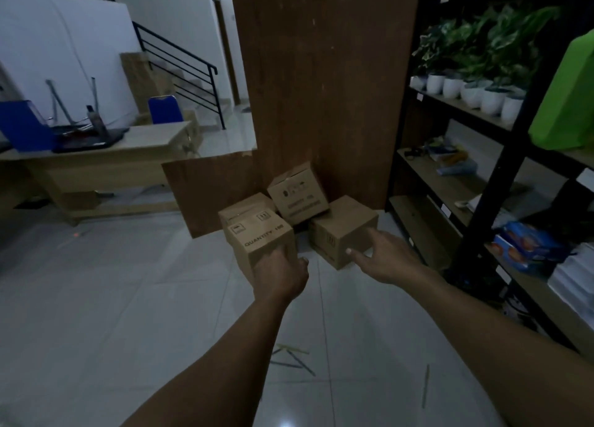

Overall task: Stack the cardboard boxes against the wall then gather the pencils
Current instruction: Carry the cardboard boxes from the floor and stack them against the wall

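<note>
Rising from the white tile floor point(128, 298), a brown wood wall point(321, 89) fills the middle of the view. A black rack point(517, 144) stands to its right, carrying white pots point(466, 94) of plants and a green bag point(565, 105). To the left is a pale counter point(128, 144) with a blue tray point(25, 127) on it.

Four cardboard boxes cluster on the floor at the wall's foot. The left box point(260, 237) is nearest and reads "QUANTITY 100" along its side, with small handling symbols on top. The back box point(246, 205) sits just behind it, touching. The tilted box point(297, 195) leans askew against the wall, propped between the back box and the right box point(340, 227) (its print is too blurred to read). The right box bears a small arrow mark low on its side.

The hands are apart, one to a box. The left hand point(279, 272) grips the near lower corner of the left box, fingers curled round it. The right hand point(382, 256) is spread flat, thumb out, over the near top edge of the right box; whether it presses down I cannot tell.

The pencils point(289, 357) lie scattered on the floor between the forearms, well short of the boxes, and a lone pencil point(426, 385) lies off to the right.
</note>
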